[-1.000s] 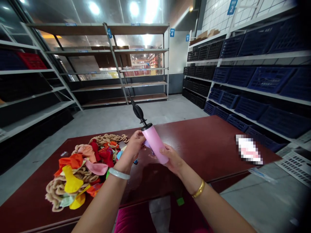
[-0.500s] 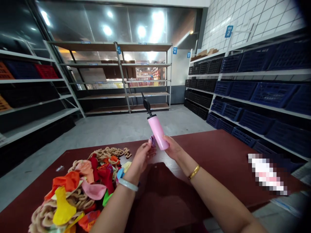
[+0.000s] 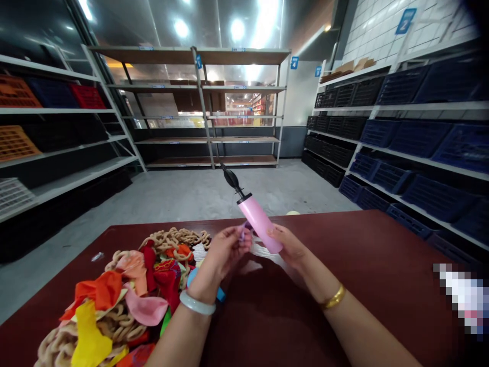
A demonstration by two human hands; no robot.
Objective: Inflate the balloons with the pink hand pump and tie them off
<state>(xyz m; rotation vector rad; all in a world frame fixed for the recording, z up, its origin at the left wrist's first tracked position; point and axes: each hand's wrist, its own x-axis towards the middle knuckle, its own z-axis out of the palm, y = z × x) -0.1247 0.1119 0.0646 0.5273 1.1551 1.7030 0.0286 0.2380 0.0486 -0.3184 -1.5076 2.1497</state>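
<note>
My right hand (image 3: 290, 247) grips a pink hand pump (image 3: 260, 223) by its lower end, with the black handle (image 3: 231, 179) pointing up and away to the left. My left hand (image 3: 227, 250) pinches a small purple balloon (image 3: 243, 232) right beside the pump's barrel. Both hands hover over a dark red table (image 3: 362, 255). A pile of limp coloured balloons (image 3: 126, 295) and beige twisted cord lies on the table to the left of my left arm.
Metal shelf racks (image 3: 214, 112) stand across the grey floor ahead and at the left. Blue and black crates (image 3: 412, 137) fill the shelves on the right. A blurred-out white item (image 3: 464, 300) sits at the table's right edge.
The pump has come down and tilted a little more. My left hand has closed in on the purple balloon at the barrel. The view has shifted left and slightly up.
</note>
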